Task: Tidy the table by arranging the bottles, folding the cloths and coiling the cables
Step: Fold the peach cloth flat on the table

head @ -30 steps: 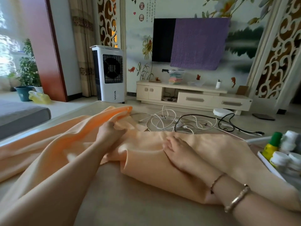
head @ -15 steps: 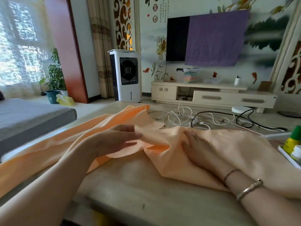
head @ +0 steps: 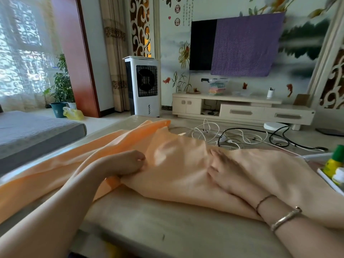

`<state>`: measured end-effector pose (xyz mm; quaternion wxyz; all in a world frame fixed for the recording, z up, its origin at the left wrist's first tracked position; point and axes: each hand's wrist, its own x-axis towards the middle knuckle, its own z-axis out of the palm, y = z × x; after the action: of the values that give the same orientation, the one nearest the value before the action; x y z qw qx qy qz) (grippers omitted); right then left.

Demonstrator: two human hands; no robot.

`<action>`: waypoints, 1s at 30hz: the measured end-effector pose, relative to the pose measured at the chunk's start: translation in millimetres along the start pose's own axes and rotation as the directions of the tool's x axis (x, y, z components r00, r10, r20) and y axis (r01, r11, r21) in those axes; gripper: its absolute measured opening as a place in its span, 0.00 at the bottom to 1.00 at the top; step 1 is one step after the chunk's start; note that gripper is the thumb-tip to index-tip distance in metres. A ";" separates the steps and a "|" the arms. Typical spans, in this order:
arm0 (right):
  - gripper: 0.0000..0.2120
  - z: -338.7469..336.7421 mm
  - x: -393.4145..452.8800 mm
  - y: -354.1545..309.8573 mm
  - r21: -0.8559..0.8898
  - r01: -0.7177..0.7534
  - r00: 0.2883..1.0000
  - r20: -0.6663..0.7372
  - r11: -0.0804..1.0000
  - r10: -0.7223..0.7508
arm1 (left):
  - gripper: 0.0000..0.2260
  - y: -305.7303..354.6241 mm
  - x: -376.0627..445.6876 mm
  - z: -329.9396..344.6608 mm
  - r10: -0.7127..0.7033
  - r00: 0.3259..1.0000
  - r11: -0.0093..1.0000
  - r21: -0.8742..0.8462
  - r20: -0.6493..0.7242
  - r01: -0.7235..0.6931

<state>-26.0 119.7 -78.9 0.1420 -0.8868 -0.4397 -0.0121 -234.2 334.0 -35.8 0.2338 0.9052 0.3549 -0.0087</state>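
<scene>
Peach-orange cloth (head: 178,164) lies across the pale worktop (head: 167,226), its long axis running from the lower left of the frame up toward the right edge, with one folded ridge pointing to the upper middle, toward the cables. The left hand (head: 126,162), at centre left, has its fingers (head: 138,157) curled round a bunched fold of the cloth, gripping it. The right hand (head: 230,175), right of centre, lies palm down on the cloth with its fingers straight and spread, pressing the fabric flat; two bracelets (head: 279,213) sit on that wrist.

Beyond the cloth, in the upper middle of the worktop, white cables (head: 210,133) and a black cable (head: 279,138) lie in a loose tangle, the white ones touching the cloth's far edge. At the right edge of the frame a yellow bottle with a green cap (head: 333,162) stands upright in a white tray (head: 327,180), just beside the cloth, with a white-capped bottle (head: 339,175) partly cut off next to it.
</scene>
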 end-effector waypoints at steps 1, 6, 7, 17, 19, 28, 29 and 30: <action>0.31 0.6 -0.2 -0.3 -0.005 0.000 1.000 0.000 1.000 0.000 | 0.14 1.2 -0.3 0.4 -0.045 0.999 0.986 -0.161 0.025 0.049; 0.30 -1.6 4.9 -2.3 -0.014 -0.015 0.999 0.042 1.000 0.015 | 0.18 7.0 6.9 -0.7 0.115 0.991 0.938 -0.320 -0.070 -0.132; 0.29 -4.3 8.5 -4.4 -0.006 -0.035 0.997 0.065 0.999 0.035 | 0.17 8.1 7.4 -0.3 0.140 0.988 0.951 -0.267 -0.072 -0.154; 0.22 5.5 22.1 -16.8 -0.204 -0.092 0.990 -0.124 0.975 0.068 | 0.14 48.4 15.6 0.1 0.048 0.998 0.998 0.034 -0.026 -0.047; 0.21 12.5 20.6 -14.7 -0.188 -0.087 0.982 -0.182 0.978 0.052 | 0.10 58.0 16.7 3.0 0.050 0.985 0.997 0.062 -0.167 -0.040; 0.23 16.1 12.5 -14.9 -0.149 -0.058 0.960 -0.281 0.987 0.014 | 0.15 123.7 -19.8 20.5 0.564 0.716 0.795 0.038 -0.411 -0.605; 0.24 14.8 10.7 -14.0 -0.160 -0.052 0.969 -0.248 0.986 0.011 | 0.15 127.3 -22.9 23.0 0.608 0.679 0.758 0.046 -0.411 -0.651; 0.24 15.9 10.3 -12.1 -0.177 -0.046 0.979 -0.204 0.983 0.009 | 0.15 128.7 -25.7 25.5 0.638 0.641 0.735 0.088 -0.427 -0.672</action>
<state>-30.8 138.8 -89.7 0.1052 -0.8961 -0.4077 -0.1401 -166.4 224.5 -0.2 0.1723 0.9402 0.0455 0.2901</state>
